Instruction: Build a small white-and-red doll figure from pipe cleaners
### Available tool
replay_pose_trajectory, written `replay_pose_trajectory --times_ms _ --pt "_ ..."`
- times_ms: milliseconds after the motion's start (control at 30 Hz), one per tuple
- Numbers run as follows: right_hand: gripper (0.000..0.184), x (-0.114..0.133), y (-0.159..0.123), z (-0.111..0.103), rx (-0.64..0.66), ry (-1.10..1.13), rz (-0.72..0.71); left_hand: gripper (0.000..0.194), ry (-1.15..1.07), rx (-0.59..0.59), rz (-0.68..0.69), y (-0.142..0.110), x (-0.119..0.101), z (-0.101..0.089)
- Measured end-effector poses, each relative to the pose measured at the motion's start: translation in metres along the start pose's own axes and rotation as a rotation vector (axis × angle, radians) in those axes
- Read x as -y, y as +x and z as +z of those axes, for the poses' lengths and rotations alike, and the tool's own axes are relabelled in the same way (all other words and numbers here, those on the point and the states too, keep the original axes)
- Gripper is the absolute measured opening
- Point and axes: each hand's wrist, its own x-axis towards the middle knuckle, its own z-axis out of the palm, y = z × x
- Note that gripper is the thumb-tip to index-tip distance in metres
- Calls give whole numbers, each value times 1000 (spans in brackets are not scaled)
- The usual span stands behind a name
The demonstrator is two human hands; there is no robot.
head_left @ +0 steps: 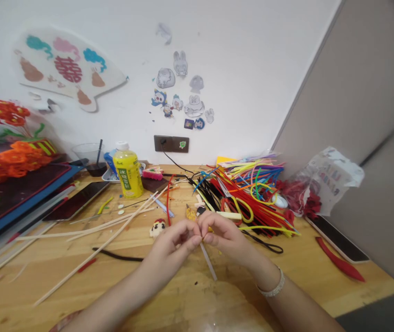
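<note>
My left hand [174, 242] and my right hand [223, 235] meet over the middle of the wooden table [183, 299], fingertips pinched together on a small yellow piece [204, 238] too small to name. A thin white stick [209, 262] runs down and to the right from under the fingers. A bead bracelet [273, 288] circles my right wrist. Just behind the hands lie a small pair of yellow-handled pliers [190, 212] and a little white and red figurine [157, 227].
A heap of coloured pipe cleaners [252, 193] lies at the right rear, a plastic bag [325, 180] beside it. A yellow bottle [128, 173], long wooden sticks [107, 228], a dark tablet [79, 200] and orange flower crafts [13, 161] fill the left. A phone [338, 242] and a red tool [340, 265] lie right.
</note>
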Motion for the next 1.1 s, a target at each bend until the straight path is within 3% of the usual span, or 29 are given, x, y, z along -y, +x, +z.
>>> replay_pose_trajectory --times_ms 267,900,1100 --pt "20 -2 -1 2 19 120 -5 18 224 -38 97 -4 2 0" --pt "28 2 2 4 48 186 -10 14 513 -85 494 -8 5 -4" --pt "25 1 3 3 57 219 -17 13 524 -74 488 -8 7 -4"
